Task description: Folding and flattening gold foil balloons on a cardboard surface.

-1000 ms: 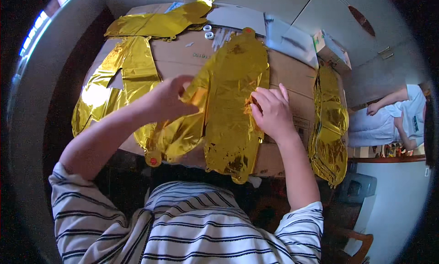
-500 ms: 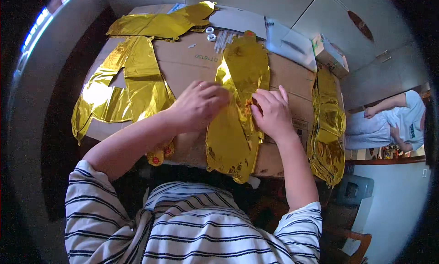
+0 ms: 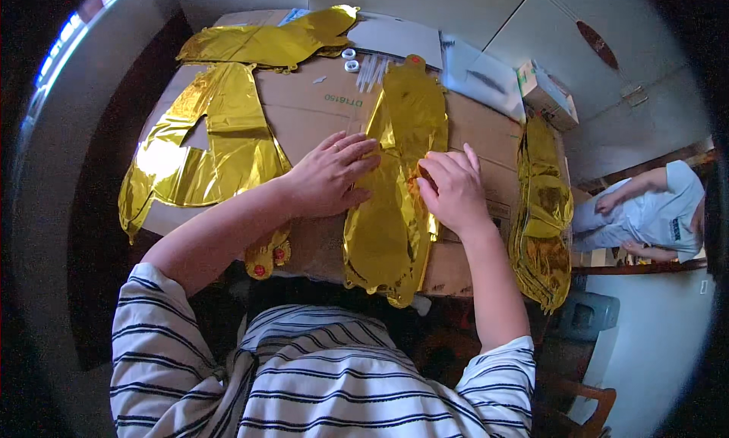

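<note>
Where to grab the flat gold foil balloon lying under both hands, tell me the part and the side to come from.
Take the gold foil balloon by its near bottom edge, which seems to overhang the cardboard-covered table, coming from the person's side. It lies flat, so there is probably little else to pinch; the left hand and right hand press its middle.

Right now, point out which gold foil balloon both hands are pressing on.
The long gold balloon in the middle of the cardboard, under the left hand and right hand. The others lie untouched to the left, top and right edge.
</note>
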The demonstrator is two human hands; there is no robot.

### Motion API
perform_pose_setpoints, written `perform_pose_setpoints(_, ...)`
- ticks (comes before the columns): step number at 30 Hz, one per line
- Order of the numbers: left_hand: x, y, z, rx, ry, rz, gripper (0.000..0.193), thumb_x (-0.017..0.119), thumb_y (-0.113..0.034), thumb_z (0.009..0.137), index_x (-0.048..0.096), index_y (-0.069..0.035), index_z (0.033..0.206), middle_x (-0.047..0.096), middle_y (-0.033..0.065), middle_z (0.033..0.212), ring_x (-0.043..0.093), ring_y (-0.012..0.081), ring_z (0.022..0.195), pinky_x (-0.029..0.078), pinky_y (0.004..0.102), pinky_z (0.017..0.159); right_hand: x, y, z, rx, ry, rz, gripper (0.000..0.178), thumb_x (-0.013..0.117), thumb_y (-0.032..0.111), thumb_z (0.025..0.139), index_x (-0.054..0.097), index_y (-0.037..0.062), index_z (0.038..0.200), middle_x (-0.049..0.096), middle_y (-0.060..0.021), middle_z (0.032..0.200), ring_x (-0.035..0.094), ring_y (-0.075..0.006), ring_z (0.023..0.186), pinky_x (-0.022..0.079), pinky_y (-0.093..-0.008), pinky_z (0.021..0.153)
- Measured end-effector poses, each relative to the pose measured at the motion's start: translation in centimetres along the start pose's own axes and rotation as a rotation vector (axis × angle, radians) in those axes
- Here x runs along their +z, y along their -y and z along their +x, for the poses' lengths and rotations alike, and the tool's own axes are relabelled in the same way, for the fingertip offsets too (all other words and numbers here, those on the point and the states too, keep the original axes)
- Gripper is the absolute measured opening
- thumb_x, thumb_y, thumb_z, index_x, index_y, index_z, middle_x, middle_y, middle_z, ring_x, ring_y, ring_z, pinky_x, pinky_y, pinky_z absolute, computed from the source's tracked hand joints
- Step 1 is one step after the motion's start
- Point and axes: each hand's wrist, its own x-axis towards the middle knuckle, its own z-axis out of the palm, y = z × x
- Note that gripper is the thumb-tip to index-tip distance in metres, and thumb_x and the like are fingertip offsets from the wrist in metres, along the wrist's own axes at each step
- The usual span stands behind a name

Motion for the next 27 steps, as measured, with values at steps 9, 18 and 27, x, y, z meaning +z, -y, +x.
perform_pose_setpoints(9, 0.0, 0.4, -0.1, 0.005, -0.012, 0.003, 0.066, 0.069, -0.04, 0.089, 0.049, -0.007, 0.142, 0.041, 0.0197, 0.152, 0.034, 0.0384, 0.144, 0.028, 0.053, 0.119, -0.3, 0.0, 0.3, -0.006, 0.02, 0.018, 0.027, 0.073, 0.019, 0.082, 0.069, 0.0079, 0.107, 0.068, -0.008, 0.113, 0.061, -0.028, 0.11, 0.033, -0.0545, 0.113)
perform_pose_setpoints(18, -0.1, 0.1, 0.1, -0.058, 0.028, -0.035, 0.069, 0.068, -0.043, 0.09, 0.046, -0.011, 0.146, 0.038, 0.0168, 0.156, 0.03, 0.0367, 0.147, 0.024, 0.0541, 0.12, -0.5, -0.3, 0.3, -0.029, -0.016, 0.035, 0.025, 0.074, 0.018, 0.082, 0.069, 0.0078, 0.104, 0.067, -0.0086, 0.112, 0.061, -0.0282, 0.108, 0.034, -0.0541, 0.113)
perform_pose_setpoints(27, 0.4, 0.2, -0.4, -0.03, -0.047, 0.025, 0.064, 0.066, -0.042, 0.089, 0.05, -0.008, 0.14, 0.045, 0.0188, 0.149, 0.036, 0.0372, 0.143, 0.026, 0.0526, 0.119, -1.4, 6.0, -0.4, -0.152, -0.056, 0.142, 0.027, 0.073, 0.016, 0.083, 0.069, 0.0055, 0.108, 0.065, -0.0123, 0.116, 0.061, -0.03, 0.109, 0.039, -0.0525, 0.109)
